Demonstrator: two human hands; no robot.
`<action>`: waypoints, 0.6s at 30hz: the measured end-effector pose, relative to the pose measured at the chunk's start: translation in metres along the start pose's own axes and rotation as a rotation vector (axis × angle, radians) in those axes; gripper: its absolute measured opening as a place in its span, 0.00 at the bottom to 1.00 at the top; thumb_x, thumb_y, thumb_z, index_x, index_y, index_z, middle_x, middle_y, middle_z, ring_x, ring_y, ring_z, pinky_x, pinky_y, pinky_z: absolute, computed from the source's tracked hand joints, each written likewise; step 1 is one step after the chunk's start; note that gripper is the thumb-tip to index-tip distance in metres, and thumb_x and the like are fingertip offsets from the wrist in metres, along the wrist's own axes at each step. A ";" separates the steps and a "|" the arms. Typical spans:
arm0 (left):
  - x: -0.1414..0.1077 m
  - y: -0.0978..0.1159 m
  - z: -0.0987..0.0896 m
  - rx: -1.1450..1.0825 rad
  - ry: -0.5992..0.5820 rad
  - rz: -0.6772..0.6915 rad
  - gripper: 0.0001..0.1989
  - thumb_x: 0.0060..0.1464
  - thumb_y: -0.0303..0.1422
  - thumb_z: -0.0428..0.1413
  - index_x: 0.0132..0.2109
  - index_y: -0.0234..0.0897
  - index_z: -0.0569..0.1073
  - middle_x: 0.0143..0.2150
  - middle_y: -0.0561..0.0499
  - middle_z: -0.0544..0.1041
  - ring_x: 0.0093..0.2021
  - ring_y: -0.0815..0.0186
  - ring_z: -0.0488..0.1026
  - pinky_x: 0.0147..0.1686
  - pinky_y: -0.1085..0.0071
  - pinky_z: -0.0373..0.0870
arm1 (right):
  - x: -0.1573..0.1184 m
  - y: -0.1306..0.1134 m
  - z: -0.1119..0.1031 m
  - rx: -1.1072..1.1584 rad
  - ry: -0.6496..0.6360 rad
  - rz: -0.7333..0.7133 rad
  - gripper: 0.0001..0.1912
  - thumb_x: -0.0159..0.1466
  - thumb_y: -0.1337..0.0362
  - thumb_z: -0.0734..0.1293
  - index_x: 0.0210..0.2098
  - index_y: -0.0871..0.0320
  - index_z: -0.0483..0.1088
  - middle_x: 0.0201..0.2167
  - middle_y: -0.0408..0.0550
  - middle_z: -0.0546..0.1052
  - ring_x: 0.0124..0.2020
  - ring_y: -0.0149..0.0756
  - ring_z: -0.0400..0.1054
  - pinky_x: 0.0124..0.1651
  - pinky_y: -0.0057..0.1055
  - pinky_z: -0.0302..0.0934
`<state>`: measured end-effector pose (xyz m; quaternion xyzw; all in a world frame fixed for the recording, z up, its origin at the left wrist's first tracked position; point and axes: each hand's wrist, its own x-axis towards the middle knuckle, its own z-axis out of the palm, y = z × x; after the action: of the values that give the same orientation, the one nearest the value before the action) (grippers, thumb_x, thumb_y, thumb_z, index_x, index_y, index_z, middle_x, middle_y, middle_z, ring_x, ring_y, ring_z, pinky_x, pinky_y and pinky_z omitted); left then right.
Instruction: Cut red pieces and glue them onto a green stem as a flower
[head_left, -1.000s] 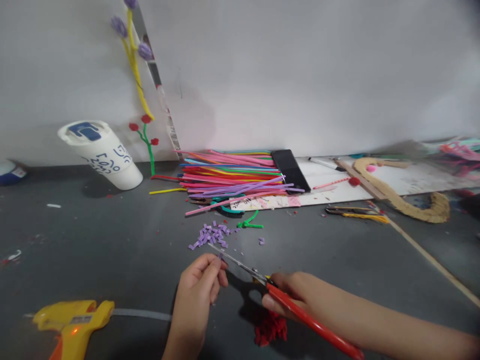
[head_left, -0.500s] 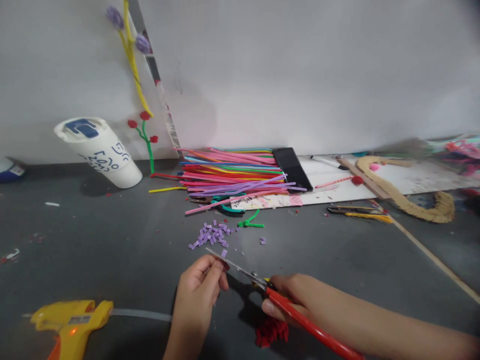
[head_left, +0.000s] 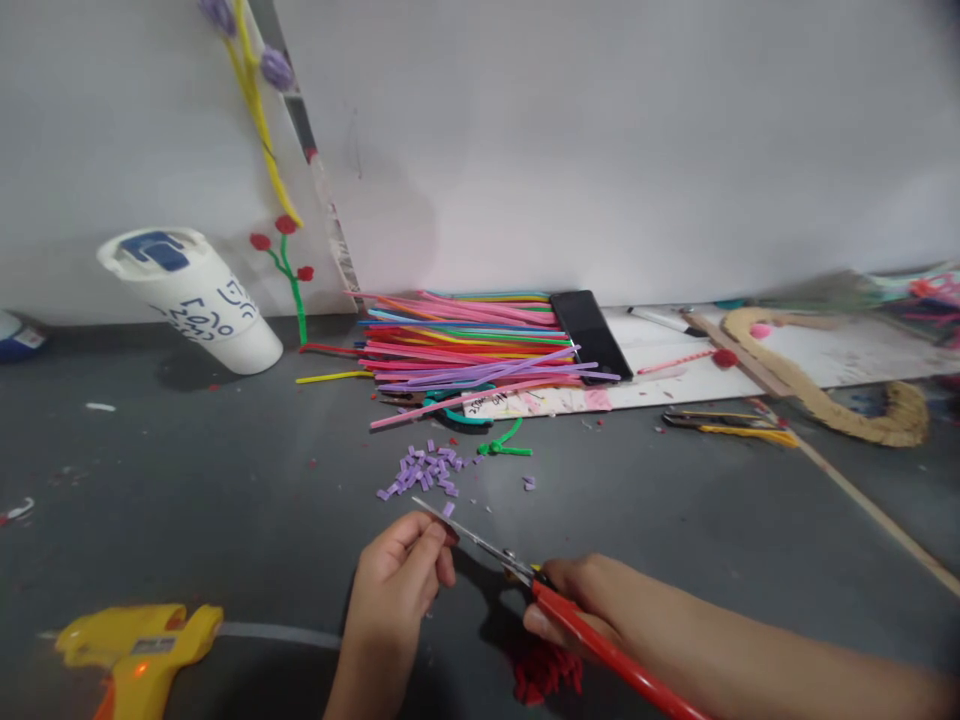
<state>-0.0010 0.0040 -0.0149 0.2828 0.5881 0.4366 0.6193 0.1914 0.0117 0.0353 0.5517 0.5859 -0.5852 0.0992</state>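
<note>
My left hand (head_left: 397, 590) is closed in a pinch, with a small dark red piece (head_left: 451, 537) just showing at the fingertips. The blades of the scissors (head_left: 487, 545) lie across those fingertips, nearly closed. Around the long red handles, my right hand (head_left: 581, 600) is wrapped, palm inward. A heap of red fuzzy bits (head_left: 547, 672) lies on the table beneath the right hand. Just beyond the blade tip are many short purple cut pieces (head_left: 427, 468), with a bent green pipe cleaner (head_left: 510, 448) behind them.
At the near left lies a yellow glue gun (head_left: 142, 640), its light lit. Colourful pipe cleaners (head_left: 465, 345) and a black phone (head_left: 592, 335) are piled at the back. A white cup (head_left: 199, 305) stands left. A utility knife (head_left: 724, 425) and straw-coloured curved piece (head_left: 825, 405) are right.
The view has shifted slightly. Both hands and the scissors hold almost the same pose, the blades staying at the left fingertips.
</note>
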 end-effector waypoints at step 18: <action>-0.005 0.008 0.005 -0.065 -0.008 0.017 0.12 0.46 0.38 0.57 0.22 0.33 0.70 0.15 0.56 0.68 0.12 0.80 0.48 0.14 0.78 0.42 | -0.008 -0.002 -0.011 -0.125 0.053 -0.079 0.20 0.64 0.48 0.59 0.34 0.59 0.69 0.26 0.45 0.74 0.25 0.30 0.63 0.28 0.26 0.53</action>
<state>0.0030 0.0036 -0.0050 0.2692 0.5687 0.4596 0.6268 0.1985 0.0166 0.0464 0.5362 0.6449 -0.5362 0.0949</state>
